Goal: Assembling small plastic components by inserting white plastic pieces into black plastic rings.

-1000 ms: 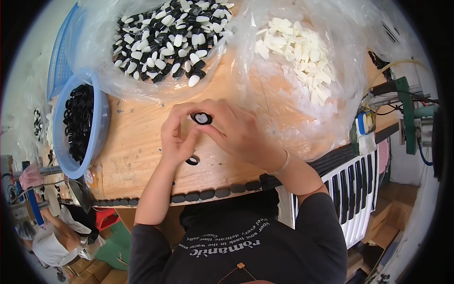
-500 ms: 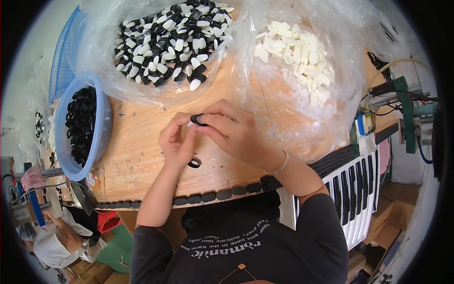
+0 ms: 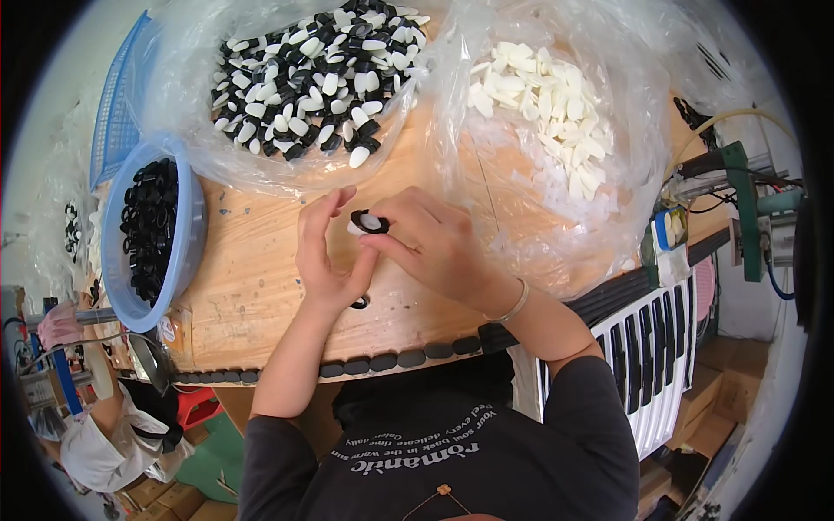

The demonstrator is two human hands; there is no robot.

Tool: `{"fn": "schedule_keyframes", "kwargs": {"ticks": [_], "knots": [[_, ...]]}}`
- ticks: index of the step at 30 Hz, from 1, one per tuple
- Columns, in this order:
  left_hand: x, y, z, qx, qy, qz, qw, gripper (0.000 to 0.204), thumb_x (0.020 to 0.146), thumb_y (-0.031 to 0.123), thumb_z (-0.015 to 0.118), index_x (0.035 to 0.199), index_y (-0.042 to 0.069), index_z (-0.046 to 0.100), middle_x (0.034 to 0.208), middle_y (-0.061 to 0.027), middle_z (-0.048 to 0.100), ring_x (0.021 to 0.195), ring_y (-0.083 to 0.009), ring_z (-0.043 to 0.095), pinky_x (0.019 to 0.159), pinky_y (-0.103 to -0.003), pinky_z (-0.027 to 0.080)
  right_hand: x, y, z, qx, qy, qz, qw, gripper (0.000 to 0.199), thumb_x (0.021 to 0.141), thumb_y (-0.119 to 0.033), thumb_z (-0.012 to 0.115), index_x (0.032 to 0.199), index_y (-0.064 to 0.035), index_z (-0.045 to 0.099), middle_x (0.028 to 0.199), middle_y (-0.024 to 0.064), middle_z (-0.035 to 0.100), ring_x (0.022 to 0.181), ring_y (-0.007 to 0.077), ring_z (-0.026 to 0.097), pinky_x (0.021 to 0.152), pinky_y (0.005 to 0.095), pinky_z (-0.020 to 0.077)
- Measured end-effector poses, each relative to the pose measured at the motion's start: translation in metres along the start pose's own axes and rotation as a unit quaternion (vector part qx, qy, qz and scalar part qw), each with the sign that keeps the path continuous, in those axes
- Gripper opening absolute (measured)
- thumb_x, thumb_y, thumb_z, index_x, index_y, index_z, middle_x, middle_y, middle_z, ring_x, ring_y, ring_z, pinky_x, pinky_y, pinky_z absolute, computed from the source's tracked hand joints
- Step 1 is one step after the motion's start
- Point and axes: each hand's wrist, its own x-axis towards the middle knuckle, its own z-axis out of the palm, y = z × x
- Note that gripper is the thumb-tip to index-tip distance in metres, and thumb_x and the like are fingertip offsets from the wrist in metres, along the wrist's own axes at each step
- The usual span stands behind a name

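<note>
Between the thumb and fingers of my right hand (image 3: 439, 247) is a small black ring-shaped piece with a white oval insert (image 3: 370, 222). Just left of it, my left hand (image 3: 323, 256) is open, thumb and fingers spread apart and holding nothing. Partly hidden by the left hand's thumb side, a loose black ring (image 3: 360, 303) lies on the wooden table (image 3: 252, 286). Farther off at the upper left is a heap of black-and-white pieces (image 3: 313, 82) on clear plastic. White oval pieces (image 3: 552, 95) are piled on another plastic sheet at the upper right.
A blue basin (image 3: 193, 234) of black parts (image 3: 149, 230) stands at the left, near a blue mesh basket (image 3: 117, 104). Dark oval pads (image 3: 382, 361) line the table's front edge. A green-framed device (image 3: 743, 217) is at the right. Another person (image 3: 113, 434) sits at the lower left.
My left hand has let go of the piece and opened, its fingers lifting away. The piece stays in my right hand, now turned so its white oval faces up.
</note>
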Motion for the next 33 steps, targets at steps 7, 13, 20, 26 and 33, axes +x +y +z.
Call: {"fn": "schedule_keyframes", "kwargs": {"ticks": [7, 13, 20, 26, 33], "knots": [[-0.001, -0.007, -0.006, 0.102, -0.031, 0.149, 0.983, 0.044, 0.069, -0.003, 0.071, 0.111, -0.007, 0.059, 0.100, -0.0219, 0.065, 0.085, -0.0350, 0.061, 0.076, -0.040, 0.050, 0.004, -0.002, -0.005, -0.033, -0.014, 0.005, 0.999, 0.033, 0.071, -0.014, 0.078, 0.098, -0.0040, 0.061, 0.078, 0.0088, 0.062, 0.063, 0.0237, 0.060, 0.059, 0.0302, 0.0484], [-0.010, -0.018, -0.015, -0.044, 0.034, 0.009, 0.998, 0.048, 0.071, -0.008, 0.069, 0.116, -0.005, 0.054, 0.110, -0.0196, 0.061, 0.102, -0.0287, 0.060, 0.092, -0.037, 0.045, 0.022, 0.062, -0.068, -0.131, 0.014, 0.204, 0.970, 0.017, 0.077, -0.009, 0.070, 0.089, 0.0023, 0.067, 0.077, 0.0114, 0.067, 0.068, 0.0193, 0.063, 0.064, 0.0297, 0.0507], [-0.010, -0.020, -0.016, -0.162, 0.035, -0.039, 0.985, 0.051, 0.073, -0.011, 0.066, 0.120, -0.004, 0.048, 0.120, -0.0205, 0.056, 0.116, -0.0315, 0.055, 0.101, -0.037, 0.040, 0.000, 0.111, -0.128, -0.280, -0.200, 0.370, 0.863, 0.011, 0.072, -0.004, 0.067, 0.079, 0.0033, 0.064, 0.068, 0.0142, 0.064, 0.066, 0.0235, 0.064, 0.062, 0.0301, 0.0494], [-0.010, -0.018, -0.010, -0.179, 0.018, -0.027, 0.983, 0.052, 0.071, -0.013, 0.067, 0.119, -0.004, 0.048, 0.117, -0.0197, 0.056, 0.116, -0.0309, 0.056, 0.099, -0.038, 0.042, -0.004, 0.119, -0.110, -0.316, -0.202, 0.336, 0.864, 0.013, 0.067, -0.001, 0.068, 0.077, 0.0024, 0.061, 0.066, 0.0126, 0.062, 0.064, 0.0228, 0.062, 0.061, 0.0314, 0.0485], [-0.010, -0.022, -0.012, -0.137, 0.009, 0.034, 0.990, 0.051, 0.068, -0.012, 0.071, 0.114, -0.003, 0.052, 0.113, -0.0209, 0.057, 0.108, -0.0298, 0.059, 0.092, -0.037, 0.047, 0.026, 0.044, -0.063, 0.090, 0.083, 0.298, 0.947, 0.009, 0.078, 0.005, 0.068, 0.084, 0.0023, 0.062, 0.072, 0.0071, 0.065, 0.068, 0.0114, 0.063, 0.062, 0.0233, 0.0493]]}}
